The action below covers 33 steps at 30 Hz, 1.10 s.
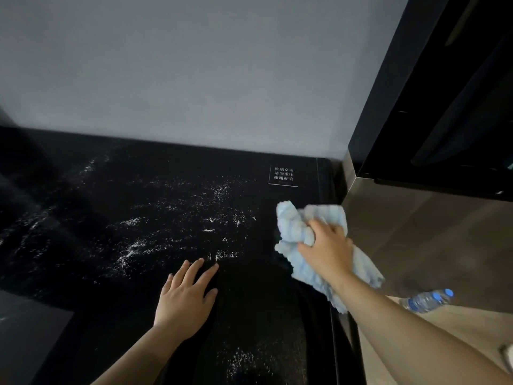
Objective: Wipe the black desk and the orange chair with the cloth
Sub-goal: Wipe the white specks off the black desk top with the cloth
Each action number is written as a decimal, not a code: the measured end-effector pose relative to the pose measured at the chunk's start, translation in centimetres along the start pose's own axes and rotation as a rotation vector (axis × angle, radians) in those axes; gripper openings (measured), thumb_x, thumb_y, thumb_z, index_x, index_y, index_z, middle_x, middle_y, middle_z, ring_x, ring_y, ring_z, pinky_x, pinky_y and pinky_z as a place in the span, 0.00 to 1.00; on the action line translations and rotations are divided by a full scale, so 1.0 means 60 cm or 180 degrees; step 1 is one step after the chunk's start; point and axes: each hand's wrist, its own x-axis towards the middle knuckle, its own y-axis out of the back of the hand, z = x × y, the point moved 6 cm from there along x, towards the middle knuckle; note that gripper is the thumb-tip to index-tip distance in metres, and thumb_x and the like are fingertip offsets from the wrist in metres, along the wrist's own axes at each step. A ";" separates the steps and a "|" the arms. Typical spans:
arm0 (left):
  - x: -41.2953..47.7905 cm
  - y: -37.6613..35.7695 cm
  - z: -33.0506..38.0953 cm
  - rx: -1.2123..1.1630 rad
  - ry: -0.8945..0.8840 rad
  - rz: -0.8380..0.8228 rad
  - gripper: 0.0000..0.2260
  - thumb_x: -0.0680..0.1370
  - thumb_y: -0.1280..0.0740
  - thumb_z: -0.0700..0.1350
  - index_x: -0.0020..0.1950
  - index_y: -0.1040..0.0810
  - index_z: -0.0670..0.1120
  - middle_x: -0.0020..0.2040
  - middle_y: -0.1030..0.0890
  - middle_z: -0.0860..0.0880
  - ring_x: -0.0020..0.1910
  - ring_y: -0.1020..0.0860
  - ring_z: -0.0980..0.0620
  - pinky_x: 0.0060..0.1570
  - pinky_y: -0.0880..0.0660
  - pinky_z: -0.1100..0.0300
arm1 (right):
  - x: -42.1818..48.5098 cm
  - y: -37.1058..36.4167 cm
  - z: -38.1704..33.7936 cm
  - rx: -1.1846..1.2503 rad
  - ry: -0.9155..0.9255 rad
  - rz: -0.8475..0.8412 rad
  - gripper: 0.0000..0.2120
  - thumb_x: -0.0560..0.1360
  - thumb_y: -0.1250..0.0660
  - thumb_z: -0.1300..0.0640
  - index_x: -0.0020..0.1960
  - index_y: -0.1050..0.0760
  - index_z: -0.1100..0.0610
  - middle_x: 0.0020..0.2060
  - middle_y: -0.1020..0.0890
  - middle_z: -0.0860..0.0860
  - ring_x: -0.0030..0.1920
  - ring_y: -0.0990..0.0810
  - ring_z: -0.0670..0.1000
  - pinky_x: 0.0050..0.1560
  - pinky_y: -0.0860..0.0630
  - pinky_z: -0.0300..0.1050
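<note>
The desk-wiping step is in hand: white specks and streaks cover much of the black desk (144, 190), mostly across its middle and toward the left edge, so the desk looks far from clean, and the orange chair is not in view. The right hand (327, 250) grasps the bunched pale blue cloth (294, 232) near the desk's right edge, arm reaching forward, fingers curled into the fabric. The left hand (186, 298) lies flat and released on the desk near the front edge, fingers spread. Next, the cloth likely needs sweeping leftward through the specks.
</note>
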 end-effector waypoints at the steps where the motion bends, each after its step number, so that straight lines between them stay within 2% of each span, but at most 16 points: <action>1: 0.000 0.000 0.000 -0.0027 0.0003 -0.0002 0.24 0.82 0.51 0.58 0.76 0.54 0.61 0.78 0.54 0.55 0.77 0.59 0.51 0.74 0.58 0.52 | -0.013 -0.010 0.004 -0.0344 0.0120 -0.0110 0.14 0.73 0.42 0.47 0.58 0.29 0.46 0.58 0.25 0.45 0.61 0.30 0.54 0.58 0.34 0.54; 3: -0.001 -0.003 0.002 -0.0101 0.0013 -0.0010 0.24 0.82 0.50 0.58 0.76 0.54 0.61 0.78 0.54 0.54 0.77 0.59 0.50 0.74 0.59 0.52 | -0.083 -0.034 -0.011 -0.0717 0.0529 -0.0167 0.14 0.69 0.43 0.46 0.52 0.27 0.44 0.51 0.22 0.43 0.52 0.25 0.51 0.48 0.30 0.51; 5: -0.001 -0.003 0.003 -0.0150 0.0022 -0.0002 0.24 0.81 0.52 0.59 0.76 0.53 0.61 0.78 0.53 0.54 0.77 0.58 0.50 0.74 0.59 0.52 | -0.164 -0.041 -0.041 -0.0199 0.1027 -0.0087 0.12 0.61 0.42 0.46 0.41 0.25 0.45 0.39 0.21 0.41 0.42 0.24 0.50 0.38 0.29 0.47; 7: -0.002 -0.003 0.004 -0.0162 0.0008 0.0009 0.24 0.81 0.52 0.59 0.76 0.53 0.61 0.78 0.53 0.54 0.77 0.58 0.50 0.74 0.58 0.51 | -0.178 -0.040 -0.059 0.0157 0.1349 -0.0601 0.11 0.59 0.43 0.45 0.39 0.27 0.47 0.37 0.22 0.40 0.42 0.24 0.48 0.40 0.29 0.43; 9: -0.002 -0.002 0.004 -0.0161 0.0012 0.0015 0.24 0.82 0.50 0.57 0.77 0.53 0.60 0.78 0.54 0.53 0.77 0.58 0.50 0.74 0.58 0.51 | -0.148 -0.027 -0.063 0.0627 0.1741 -0.1087 0.16 0.59 0.40 0.41 0.41 0.26 0.48 0.41 0.20 0.50 0.46 0.24 0.45 0.43 0.35 0.38; 10: -0.003 -0.003 0.005 -0.0166 0.0009 0.0011 0.24 0.82 0.50 0.56 0.77 0.53 0.59 0.78 0.54 0.53 0.77 0.59 0.49 0.74 0.58 0.50 | -0.128 -0.018 -0.050 0.0977 0.1696 -0.1046 0.17 0.59 0.35 0.40 0.44 0.24 0.46 0.44 0.20 0.57 0.48 0.26 0.41 0.45 0.36 0.36; 11: -0.004 -0.003 0.007 -0.0173 0.0012 0.0011 0.24 0.82 0.50 0.56 0.77 0.53 0.58 0.78 0.54 0.53 0.77 0.59 0.49 0.74 0.59 0.50 | -0.107 -0.007 -0.020 0.0927 0.1126 -0.0677 0.15 0.63 0.33 0.42 0.49 0.25 0.42 0.48 0.20 0.58 0.52 0.28 0.38 0.49 0.36 0.36; 13: -0.005 -0.005 0.010 -0.0191 0.0023 0.0006 0.24 0.82 0.51 0.55 0.77 0.53 0.58 0.78 0.54 0.52 0.77 0.59 0.48 0.74 0.58 0.49 | -0.114 0.001 0.035 -0.0187 0.0079 0.0047 0.14 0.71 0.37 0.46 0.57 0.30 0.41 0.55 0.23 0.47 0.56 0.29 0.45 0.52 0.34 0.44; 15: -0.006 -0.006 0.010 -0.0200 0.0014 -0.0002 0.24 0.82 0.50 0.55 0.77 0.53 0.57 0.79 0.54 0.52 0.77 0.59 0.48 0.75 0.58 0.48 | -0.173 -0.017 0.010 -0.0489 0.0149 0.0137 0.19 0.63 0.31 0.45 0.53 0.27 0.45 0.49 0.21 0.44 0.48 0.24 0.52 0.43 0.29 0.50; 17: -0.005 -0.006 0.008 -0.0188 -0.0010 -0.0012 0.24 0.82 0.50 0.56 0.77 0.53 0.57 0.79 0.54 0.52 0.77 0.58 0.48 0.75 0.57 0.48 | -0.237 -0.042 -0.044 -0.0071 0.0832 0.0115 0.18 0.56 0.31 0.43 0.45 0.27 0.44 0.43 0.20 0.41 0.41 0.23 0.50 0.36 0.28 0.47; 20: -0.006 -0.005 0.004 -0.0086 -0.0160 -0.0043 0.24 0.82 0.51 0.56 0.77 0.53 0.58 0.79 0.54 0.52 0.77 0.58 0.49 0.75 0.57 0.49 | -0.256 -0.047 -0.065 -0.0302 0.1340 0.0168 0.12 0.59 0.38 0.43 0.42 0.31 0.42 0.40 0.21 0.37 0.40 0.23 0.46 0.37 0.31 0.41; 24: -0.012 0.000 -0.015 0.0099 -0.0528 -0.0090 0.24 0.82 0.51 0.56 0.77 0.53 0.57 0.78 0.55 0.52 0.77 0.59 0.50 0.75 0.57 0.51 | -0.195 -0.002 -0.026 -0.0563 -0.0185 0.0603 0.07 0.71 0.38 0.50 0.49 0.26 0.45 0.44 0.22 0.41 0.49 0.24 0.50 0.45 0.33 0.48; 26: -0.021 -0.002 -0.017 0.0086 -0.0714 -0.0164 0.24 0.82 0.51 0.56 0.77 0.53 0.57 0.78 0.55 0.53 0.77 0.59 0.51 0.74 0.58 0.53 | -0.206 -0.010 -0.037 -0.0420 -0.0443 0.0626 0.06 0.69 0.34 0.51 0.46 0.24 0.46 0.42 0.21 0.42 0.48 0.24 0.51 0.45 0.33 0.49; 28: -0.034 0.000 -0.031 0.0120 -0.0944 -0.0230 0.24 0.83 0.51 0.55 0.77 0.53 0.56 0.78 0.55 0.53 0.77 0.58 0.52 0.74 0.58 0.54 | -0.247 -0.040 -0.093 -0.0229 -0.0177 0.0566 0.05 0.63 0.33 0.50 0.39 0.25 0.45 0.34 0.21 0.41 0.39 0.22 0.49 0.38 0.31 0.47; 30: -0.042 0.004 -0.055 0.0212 -0.1198 -0.0317 0.23 0.83 0.50 0.53 0.77 0.52 0.56 0.78 0.55 0.54 0.77 0.58 0.53 0.74 0.58 0.55 | -0.301 -0.077 -0.155 -0.0146 0.0354 0.0339 0.08 0.60 0.41 0.45 0.36 0.26 0.43 0.32 0.23 0.38 0.36 0.23 0.46 0.35 0.31 0.42; 33: -0.052 0.009 -0.086 0.0177 -0.1478 -0.0482 0.23 0.83 0.50 0.52 0.77 0.51 0.56 0.78 0.54 0.54 0.77 0.57 0.54 0.74 0.58 0.56 | -0.353 -0.080 -0.213 -0.0155 0.0868 -0.0367 0.16 0.59 0.44 0.43 0.41 0.22 0.42 0.38 0.22 0.36 0.44 0.24 0.43 0.46 0.28 0.43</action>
